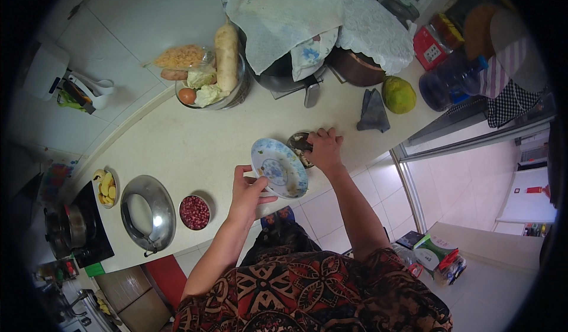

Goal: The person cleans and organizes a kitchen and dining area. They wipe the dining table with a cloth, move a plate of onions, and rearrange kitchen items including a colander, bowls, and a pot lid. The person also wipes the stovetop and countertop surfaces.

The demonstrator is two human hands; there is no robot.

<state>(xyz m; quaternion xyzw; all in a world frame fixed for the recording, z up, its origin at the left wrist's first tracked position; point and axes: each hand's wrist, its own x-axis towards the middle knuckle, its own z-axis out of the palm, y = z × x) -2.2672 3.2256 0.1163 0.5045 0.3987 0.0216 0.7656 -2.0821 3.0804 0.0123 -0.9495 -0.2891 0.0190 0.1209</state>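
My left hand (251,194) grips the rim of a white bowl with blue patterns (277,165). The bowl is tilted, and small food bits and a wet smear cling to its inside. Just to its right, my right hand (325,149) holds a dark utensil (301,144) over a small round metal bowl (309,165). Pale food pieces lie in that metal bowl, which the patterned bowl and my fingers partly cover. Whether the utensil is a spoon cannot be made out.
Along the counter stand a metal bowl of red seeds (194,212), a domed metal lid (148,214) and a dish of yellow pieces (106,189). A glass bowl of vegetables (239,90), cloth-covered pans (284,17), a grey cloth (373,110) and a green pomelo-like fruit (399,94) sit behind.
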